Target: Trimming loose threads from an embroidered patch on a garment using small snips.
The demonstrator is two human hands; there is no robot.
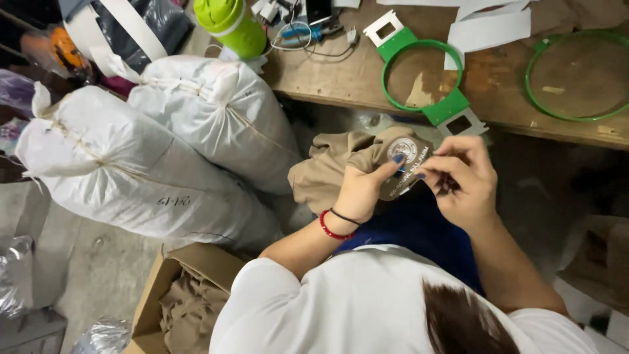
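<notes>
The round embroidered patch point(404, 152) on the tan garment point(341, 167) is pinched by the left hand point(360, 190), fingers pressed together, while something small — too small to tell — is nipped at its edge by the right hand point(462, 180). The cloth, held below the worktop point(341, 78), is judged soft and light — best gripped beside the stiffer patch.
</notes>
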